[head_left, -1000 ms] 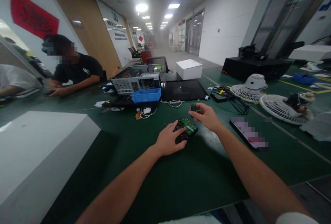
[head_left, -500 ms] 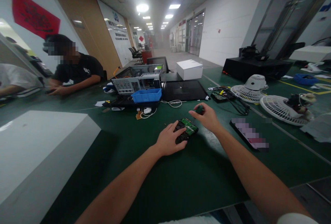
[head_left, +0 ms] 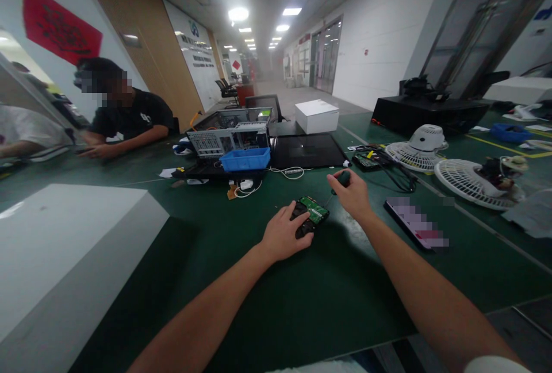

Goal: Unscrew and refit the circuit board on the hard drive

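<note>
A hard drive [head_left: 318, 212] with a green circuit board facing up lies on the green table. My left hand [head_left: 284, 234] grips its left side, fingers over the top and thumb along the near edge. In my right hand [head_left: 353, 193], to the right of the drive, is a screwdriver [head_left: 344, 178] with a dark green handle. Its thin shaft slants down and left toward the drive's right edge. Whether the tip touches the drive is too small to tell.
Beyond the hands stand a blue bin [head_left: 245, 159] and an open computer case [head_left: 228, 134]. A phone [head_left: 409, 223] and fan parts [head_left: 470, 180] lie to the right. At the left is a large white box [head_left: 77, 235]; another person [head_left: 125, 108] sits behind it.
My right hand has shifted a little to the right with the screwdriver, whose shaft is now tilted more. My left hand and the hard drive have stayed nearly in place.
</note>
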Tool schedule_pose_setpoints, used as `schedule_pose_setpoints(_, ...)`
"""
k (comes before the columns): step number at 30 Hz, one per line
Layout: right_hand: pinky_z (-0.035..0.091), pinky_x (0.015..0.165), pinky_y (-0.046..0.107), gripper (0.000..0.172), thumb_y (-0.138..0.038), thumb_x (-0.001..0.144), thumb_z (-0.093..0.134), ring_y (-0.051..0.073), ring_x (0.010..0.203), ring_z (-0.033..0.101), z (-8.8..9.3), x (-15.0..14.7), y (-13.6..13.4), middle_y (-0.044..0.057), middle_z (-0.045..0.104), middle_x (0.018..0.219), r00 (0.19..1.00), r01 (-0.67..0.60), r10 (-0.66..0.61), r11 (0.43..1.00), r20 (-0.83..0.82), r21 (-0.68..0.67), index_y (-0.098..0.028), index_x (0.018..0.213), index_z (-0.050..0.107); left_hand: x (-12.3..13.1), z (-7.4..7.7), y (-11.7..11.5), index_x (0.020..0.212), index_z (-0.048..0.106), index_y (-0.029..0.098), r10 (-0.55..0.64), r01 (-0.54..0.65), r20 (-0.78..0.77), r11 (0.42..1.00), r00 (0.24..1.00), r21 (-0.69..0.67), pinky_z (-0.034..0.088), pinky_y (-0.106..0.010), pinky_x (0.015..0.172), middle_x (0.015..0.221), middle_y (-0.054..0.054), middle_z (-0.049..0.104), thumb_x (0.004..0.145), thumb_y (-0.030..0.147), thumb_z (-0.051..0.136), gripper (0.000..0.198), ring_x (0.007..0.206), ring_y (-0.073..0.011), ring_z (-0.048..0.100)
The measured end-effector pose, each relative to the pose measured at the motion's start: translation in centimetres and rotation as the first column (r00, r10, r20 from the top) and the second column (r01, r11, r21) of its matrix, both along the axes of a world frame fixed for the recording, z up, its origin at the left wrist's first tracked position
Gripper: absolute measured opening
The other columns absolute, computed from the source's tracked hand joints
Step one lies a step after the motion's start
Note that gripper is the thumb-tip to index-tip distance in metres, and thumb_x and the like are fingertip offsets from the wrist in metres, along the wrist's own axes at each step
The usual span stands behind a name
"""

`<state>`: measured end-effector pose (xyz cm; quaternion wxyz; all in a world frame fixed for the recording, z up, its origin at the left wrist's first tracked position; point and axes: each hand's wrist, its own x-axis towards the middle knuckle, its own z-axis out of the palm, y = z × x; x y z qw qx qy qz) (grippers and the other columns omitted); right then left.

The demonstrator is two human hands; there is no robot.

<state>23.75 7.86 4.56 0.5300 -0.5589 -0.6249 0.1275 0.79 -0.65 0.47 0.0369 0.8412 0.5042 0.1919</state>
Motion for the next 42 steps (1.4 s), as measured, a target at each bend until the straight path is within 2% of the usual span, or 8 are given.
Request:
schedule_pose_setpoints(4, 0.043, 0.068, 0.031, 0.037, -0.057, 0.083, 0.065, 0.017, 0.066, 0.056, 0.1, 0.2, 0.0, 0.001, 0.064, 0.070, 0.999, 0.037, -0.037, 0.999, -0.025, -0.008, -0.020, 0.082, 0.066, -0.1, -0.1, 0.0, 0.145, 0.054, 0.027, 0.038, -0.036, 0.056, 0.999, 0.998, -0.034, 0.040, -0.053, 0.112, 0.160, -0.012, 0.036, 0.088, 0.066, 0.058, 0.069, 0.139, -0.0375, 0.044)
schedule_pose_setpoints(6, 0.043, 0.069, 0.031, 0.036, -0.056, 0.083, 0.065, 0.018, 0.067, 0.057, 0.2, 0.3, 0.1, 0.001, 0.064, 0.071, 0.998, 0.050, -0.051, 0.999, -0.041, -0.011, -0.020, 0.082, 0.066, -0.5, -0.3, 0.4, 0.145, 0.053, 0.025, 0.061, -0.057, 0.116, 0.998, 0.991, -0.038, 0.041, -0.052, 0.111, 0.157, -0.013, 0.041, 0.093, 0.065, 0.051, 0.065, 0.138, -0.0357, 0.045)
schedule_pose_setpoints(11, 0.043, 0.070, 0.033, 0.036, -0.056, 0.082, 0.065, 0.019, 0.067, 0.056, 0.2, 0.5, 0.2, 0.003, 0.066, 0.071, 0.996, 0.069, -0.070, 0.997, -0.056, -0.014, -0.020, 0.081, 0.066, -3.2, -1.2, 3.1, 0.127, 0.065, 0.022, 0.204, -0.237, 0.271, 0.967, 0.941, 0.095, 0.042, -0.043, 0.108, 0.133, -0.011, 0.062, 0.104, 0.039, 0.039, 0.039, 0.126, -0.0270, 0.053)
schedule_pose_setpoints(15, 0.043, 0.070, 0.033, 0.036, -0.056, 0.082, 0.065, 0.020, 0.068, 0.057, 0.0, 0.5, 0.3, 0.003, 0.067, 0.073, 0.997, 0.068, -0.068, 0.998, -0.040, -0.015, -0.020, 0.082, 0.067, -5.7, -2.5, 5.3, 0.113, 0.072, 0.020, 0.299, -0.318, 0.239, 0.947, 0.924, 0.049, 0.045, -0.044, 0.100, 0.112, -0.012, 0.068, 0.100, 0.027, 0.045, 0.031, 0.109, -0.0280, 0.058)
schedule_pose_setpoints(20, 0.043, 0.069, 0.032, 0.034, -0.053, 0.082, 0.065, 0.019, 0.067, 0.058, -0.4, 0.4, 0.5, 0.003, 0.067, 0.074, 0.998, 0.062, -0.063, 0.998, -0.028, -0.032, -0.020, 0.084, 0.067, -6.4, -3.4, 6.1, 0.106, 0.075, 0.023, 0.292, -0.295, 0.177, 0.955, 0.940, -0.010, 0.044, -0.044, 0.098, 0.107, -0.010, 0.069, 0.096, 0.025, 0.051, 0.025, 0.105, -0.0274, 0.058)
schedule_pose_setpoints(26, 0.043, 0.067, 0.031, 0.035, -0.055, 0.082, 0.065, 0.019, 0.067, 0.058, -0.6, 0.5, 0.6, 0.002, 0.067, 0.073, 0.998, 0.050, -0.051, 0.998, -0.035, -0.037, -0.020, 0.084, 0.068, -6.3, -3.4, 6.0, 0.100, 0.075, 0.024, 0.293, -0.293, 0.155, 0.956, 0.944, -0.022, 0.044, -0.041, 0.095, 0.108, -0.008, 0.068, 0.094, 0.026, 0.057, 0.018, 0.104, -0.0264, 0.057)
schedule_pose_setpoints(34, 0.043, 0.066, 0.031, 0.034, -0.054, 0.082, 0.065, 0.019, 0.067, 0.058, -0.6, 0.4, 0.5, 0.002, 0.067, 0.073, 1.000, 0.028, -0.028, 0.999, -0.009, -0.033, -0.021, 0.083, 0.068, -6.0, -3.6, 6.1, 0.091, 0.071, 0.022, 0.306, -0.305, 0.118, 0.952, 0.945, -0.022, 0.043, -0.039, 0.093, 0.104, -0.009, 0.067, 0.094, 0.023, 0.056, 0.016, 0.104, -0.0267, 0.056)
schedule_pose_setpoints(42, 0.045, 0.067, 0.033, 0.029, -0.050, 0.081, 0.066, 0.019, 0.068, 0.059, -0.1, 0.2, 0.3, 0.002, 0.067, 0.073, 1.000, 0.005, -0.005, 0.999, -0.005, -0.041, -0.021, 0.082, 0.067, -6.0, -3.2, 6.1, 0.090, 0.065, 0.022, 0.330, -0.327, 0.305, 0.943, 0.893, -0.062, 0.045, -0.038, 0.089, 0.095, -0.007, 0.068, 0.095, 0.019, 0.051, 0.015, 0.097, -0.0254, 0.061)
